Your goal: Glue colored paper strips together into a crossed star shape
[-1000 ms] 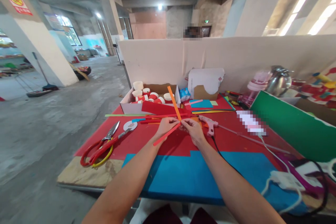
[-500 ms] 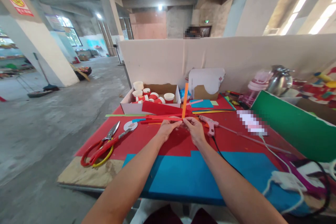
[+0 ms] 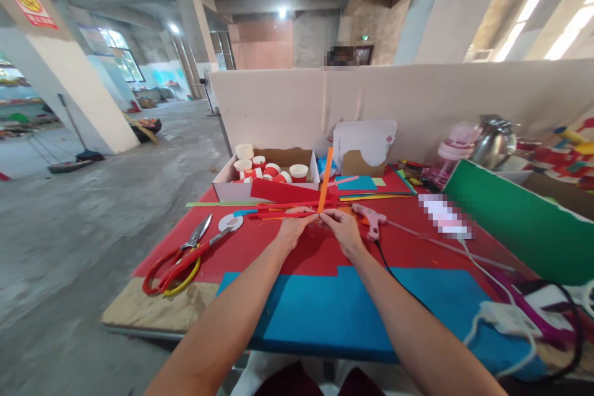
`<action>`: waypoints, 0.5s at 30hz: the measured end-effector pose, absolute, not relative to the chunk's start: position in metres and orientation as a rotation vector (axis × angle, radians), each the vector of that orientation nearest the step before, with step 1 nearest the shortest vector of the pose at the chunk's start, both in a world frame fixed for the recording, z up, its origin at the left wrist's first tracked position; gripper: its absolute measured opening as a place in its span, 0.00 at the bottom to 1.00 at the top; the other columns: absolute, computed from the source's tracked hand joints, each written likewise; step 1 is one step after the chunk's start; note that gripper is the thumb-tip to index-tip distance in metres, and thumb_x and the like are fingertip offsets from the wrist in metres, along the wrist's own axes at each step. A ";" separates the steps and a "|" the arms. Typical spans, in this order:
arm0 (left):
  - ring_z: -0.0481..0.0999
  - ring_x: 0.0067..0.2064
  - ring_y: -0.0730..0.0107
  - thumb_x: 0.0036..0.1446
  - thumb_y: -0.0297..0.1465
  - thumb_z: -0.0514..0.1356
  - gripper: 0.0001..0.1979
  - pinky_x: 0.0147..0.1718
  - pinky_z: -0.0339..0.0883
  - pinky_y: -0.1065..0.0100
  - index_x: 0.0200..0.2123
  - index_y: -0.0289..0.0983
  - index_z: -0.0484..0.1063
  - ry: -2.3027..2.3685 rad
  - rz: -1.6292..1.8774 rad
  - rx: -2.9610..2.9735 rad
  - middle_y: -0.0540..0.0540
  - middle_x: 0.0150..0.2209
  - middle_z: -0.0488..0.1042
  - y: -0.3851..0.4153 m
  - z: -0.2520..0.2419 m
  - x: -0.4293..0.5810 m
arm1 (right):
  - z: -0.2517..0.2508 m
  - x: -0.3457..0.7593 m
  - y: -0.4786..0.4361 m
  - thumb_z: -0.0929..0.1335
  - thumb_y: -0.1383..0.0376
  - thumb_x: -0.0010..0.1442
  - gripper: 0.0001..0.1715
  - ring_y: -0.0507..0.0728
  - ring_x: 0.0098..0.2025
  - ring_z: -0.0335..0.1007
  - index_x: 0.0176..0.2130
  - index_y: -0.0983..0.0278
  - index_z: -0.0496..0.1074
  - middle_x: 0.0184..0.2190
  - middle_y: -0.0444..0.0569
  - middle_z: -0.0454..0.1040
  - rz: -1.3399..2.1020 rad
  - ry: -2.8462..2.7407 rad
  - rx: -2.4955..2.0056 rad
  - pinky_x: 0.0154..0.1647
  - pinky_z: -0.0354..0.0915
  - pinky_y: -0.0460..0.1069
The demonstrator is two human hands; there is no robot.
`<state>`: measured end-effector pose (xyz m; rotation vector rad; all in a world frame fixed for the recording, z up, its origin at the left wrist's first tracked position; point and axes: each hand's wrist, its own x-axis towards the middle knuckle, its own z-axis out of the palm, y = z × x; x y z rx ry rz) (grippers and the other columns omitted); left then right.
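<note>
Over a red-and-blue tabletop (image 3: 306, 260) in a concrete-floored hall (image 3: 185, 148), both hands (image 3: 294, 229) (image 3: 344, 231) pinch an orange strip (image 3: 325, 180).

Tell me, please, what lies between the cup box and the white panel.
A blue packet lies between the cup box and the white panel in the head view, partly hidden by the orange strip.
</note>
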<state>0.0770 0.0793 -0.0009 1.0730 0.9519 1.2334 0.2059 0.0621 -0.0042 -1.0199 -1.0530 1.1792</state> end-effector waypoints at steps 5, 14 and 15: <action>0.68 0.22 0.76 0.33 0.36 0.69 0.15 0.24 0.62 0.72 0.24 0.34 0.72 0.901 1.206 1.030 0.50 0.20 0.72 0.079 -0.002 0.078 | -0.004 0.207 0.063 0.74 0.54 0.39 0.16 0.55 0.25 0.71 0.25 0.62 0.75 0.21 0.45 0.76 1.052 -1.097 -1.068 0.33 0.69 0.51; 0.69 0.23 0.75 0.32 0.36 0.69 0.16 0.25 0.64 0.72 0.23 0.34 0.69 0.873 1.232 0.963 0.51 0.20 0.72 0.076 0.000 0.079 | -0.005 0.205 0.062 0.74 0.56 0.38 0.14 0.54 0.26 0.71 0.25 0.62 0.74 0.23 0.44 0.76 1.142 -1.055 -1.037 0.34 0.69 0.50; 0.69 0.22 0.75 0.32 0.36 0.69 0.16 0.24 0.64 0.71 0.23 0.34 0.69 0.882 1.225 0.955 0.51 0.20 0.71 0.076 0.000 0.079 | -0.006 0.205 0.062 0.74 0.56 0.38 0.15 0.54 0.26 0.71 0.25 0.62 0.74 0.23 0.44 0.76 1.154 -1.046 -1.038 0.34 0.69 0.50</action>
